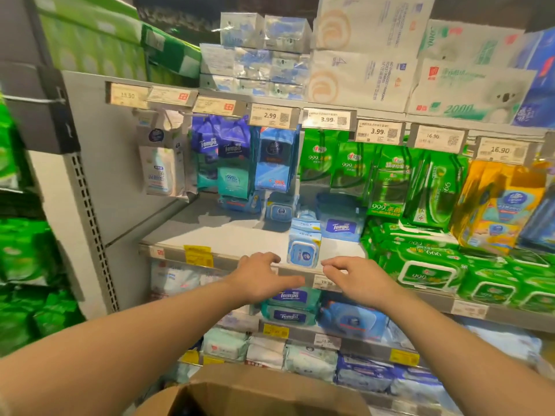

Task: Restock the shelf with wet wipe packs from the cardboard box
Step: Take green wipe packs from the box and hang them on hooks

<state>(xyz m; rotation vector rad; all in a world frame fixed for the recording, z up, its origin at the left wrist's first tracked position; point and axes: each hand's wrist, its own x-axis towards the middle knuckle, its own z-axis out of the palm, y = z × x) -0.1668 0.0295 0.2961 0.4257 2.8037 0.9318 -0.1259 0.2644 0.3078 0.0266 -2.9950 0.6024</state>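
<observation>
A light blue wet wipe pack (303, 242) is standing upright at the front edge of the grey shelf (228, 235), between both hands. The left hand (261, 277) at its seven o'clock and the right hand (351, 277) at five o'clock are hovering with loosely spread fingers, gripping nothing. The cardboard box (255, 391) is sitting below at six o'clock.

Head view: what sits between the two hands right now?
In the head view, a light blue wet wipe pack stands upright at the shelf's front edge, between the left hand and right hand; neither hand grips it.
</observation>
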